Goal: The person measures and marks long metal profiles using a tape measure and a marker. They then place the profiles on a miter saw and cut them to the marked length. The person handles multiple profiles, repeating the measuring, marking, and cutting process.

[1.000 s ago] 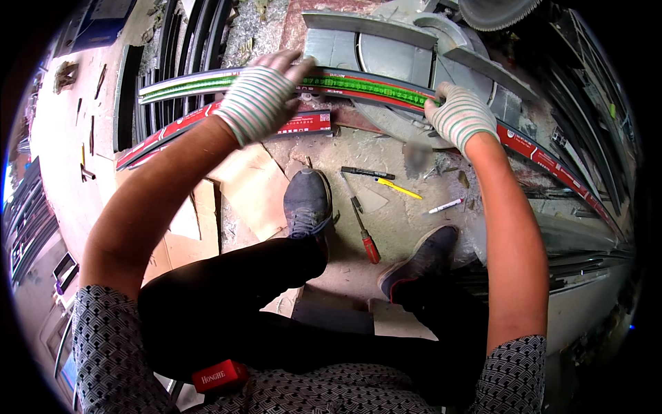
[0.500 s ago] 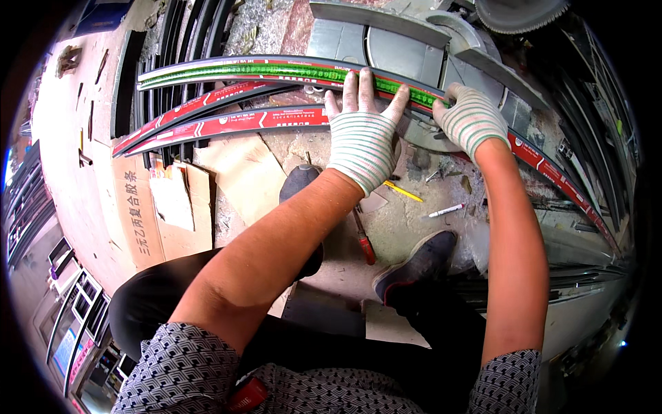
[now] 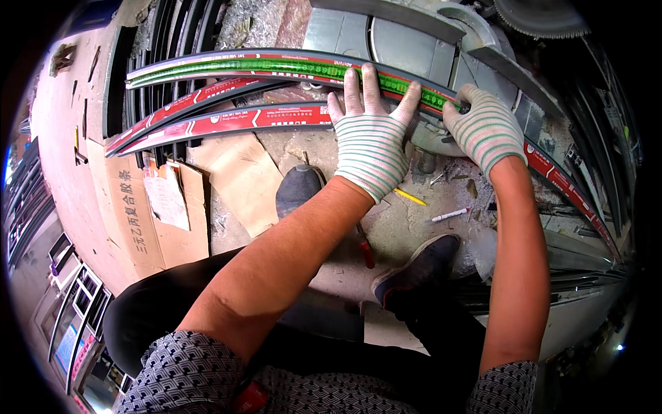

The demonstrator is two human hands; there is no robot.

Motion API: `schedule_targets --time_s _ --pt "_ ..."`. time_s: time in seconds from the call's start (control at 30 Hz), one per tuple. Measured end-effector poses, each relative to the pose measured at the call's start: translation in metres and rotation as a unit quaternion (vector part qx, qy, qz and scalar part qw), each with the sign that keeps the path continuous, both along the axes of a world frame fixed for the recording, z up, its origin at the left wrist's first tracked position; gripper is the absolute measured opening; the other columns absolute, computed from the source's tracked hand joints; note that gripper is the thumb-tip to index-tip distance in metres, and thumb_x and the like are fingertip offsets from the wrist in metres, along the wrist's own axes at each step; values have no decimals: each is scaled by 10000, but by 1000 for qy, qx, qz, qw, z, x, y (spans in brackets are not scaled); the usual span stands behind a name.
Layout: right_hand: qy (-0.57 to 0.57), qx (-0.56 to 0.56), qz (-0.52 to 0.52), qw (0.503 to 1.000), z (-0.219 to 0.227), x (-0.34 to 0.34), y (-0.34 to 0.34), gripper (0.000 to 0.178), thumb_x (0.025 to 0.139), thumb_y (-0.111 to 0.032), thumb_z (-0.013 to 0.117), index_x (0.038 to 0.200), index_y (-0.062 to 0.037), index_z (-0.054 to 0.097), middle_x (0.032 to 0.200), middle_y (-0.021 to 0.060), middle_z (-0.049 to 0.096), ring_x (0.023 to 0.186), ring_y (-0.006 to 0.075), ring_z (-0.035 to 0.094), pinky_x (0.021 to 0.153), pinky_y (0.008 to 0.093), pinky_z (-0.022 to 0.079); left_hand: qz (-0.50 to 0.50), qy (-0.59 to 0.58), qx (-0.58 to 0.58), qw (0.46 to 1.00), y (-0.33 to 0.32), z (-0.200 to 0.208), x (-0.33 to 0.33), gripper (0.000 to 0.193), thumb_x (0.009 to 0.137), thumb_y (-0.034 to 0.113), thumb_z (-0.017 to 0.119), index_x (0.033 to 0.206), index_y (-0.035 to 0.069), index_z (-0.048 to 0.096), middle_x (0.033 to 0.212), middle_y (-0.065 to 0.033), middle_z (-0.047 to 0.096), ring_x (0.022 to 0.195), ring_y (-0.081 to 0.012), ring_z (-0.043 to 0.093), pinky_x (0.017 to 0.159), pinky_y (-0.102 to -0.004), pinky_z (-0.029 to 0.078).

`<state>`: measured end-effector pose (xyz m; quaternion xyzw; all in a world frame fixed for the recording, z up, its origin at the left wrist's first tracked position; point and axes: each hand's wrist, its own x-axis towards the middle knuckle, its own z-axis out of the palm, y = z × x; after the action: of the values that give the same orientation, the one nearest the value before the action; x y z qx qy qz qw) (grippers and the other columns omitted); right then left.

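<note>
A green measuring tape (image 3: 241,66) with printed marks lies along a long grey window profile (image 3: 283,55) that has red film on it. My left hand (image 3: 372,145), in a striped knit glove, presses flat on them with its fingers spread. At the tape's right end, my gloved right hand (image 3: 486,127) is closed, thumb and fingers pinching the tape at the profile's edge. A small dark bit shows between them, too hidden to name. Just nearer to me lies another red-filmed profile (image 3: 241,123), its right end covered by my left hand.
Behind the profiles stands a grey metal saw bed (image 3: 407,45) with a toothed round blade (image 3: 541,17) at top right. Dark strips (image 3: 155,41) lie at the left, beside cardboard (image 3: 138,214). A yellow pen (image 3: 412,197), white marker (image 3: 450,215) and red-handled screwdriver (image 3: 367,254) lie near my shoes.
The view has shifted slightly, so the saw blade and both hands appear a little further right. My hands keep the same hold on the tape and profile.
</note>
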<state>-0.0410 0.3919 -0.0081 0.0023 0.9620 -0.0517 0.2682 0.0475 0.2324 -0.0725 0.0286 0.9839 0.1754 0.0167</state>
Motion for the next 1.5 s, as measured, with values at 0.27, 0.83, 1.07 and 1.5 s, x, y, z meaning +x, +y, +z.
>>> schedule_targets --time_s 0.27,0.83,1.07,1.5 --pt "17 -21 -15 1000 0 2 -3 371 916 -372 650 1094 -51 703 1030 238 719 997 404 692 896 464 536 4 22 18 1000 2 0 -2 756 803 295 728 1512 333 468 1573 -389 246 1444 -610 234 1094 -774 225" --pt "39 12 20 999 -3 9 -2 441 970 -380 577 1261 -63 670 1214 196 689 1080 376 685 964 459 546 -10 27 2 1000 4 -7 -1 953 700 338 802 1567 313 407 1558 -443 222 1429 -647 203 1098 -722 261" --pt "72 -5 -9 997 -2 17 -3 428 929 -415 647 1178 -68 679 1137 215 679 1058 384 674 942 465 538 -16 19 5 1000 3 -4 -1 918 736 344 768 1575 296 399 1556 -451 214 1422 -656 201 1100 -720 258" --pt "189 -41 4 981 -15 27 7 523 887 -425 716 1213 -17 683 1132 209 670 1063 376 661 951 451 532 -6 59 19 998 4 -6 -16 791 738 263 735 1494 245 503 1482 -438 310 1377 -652 274 1074 -686 338"
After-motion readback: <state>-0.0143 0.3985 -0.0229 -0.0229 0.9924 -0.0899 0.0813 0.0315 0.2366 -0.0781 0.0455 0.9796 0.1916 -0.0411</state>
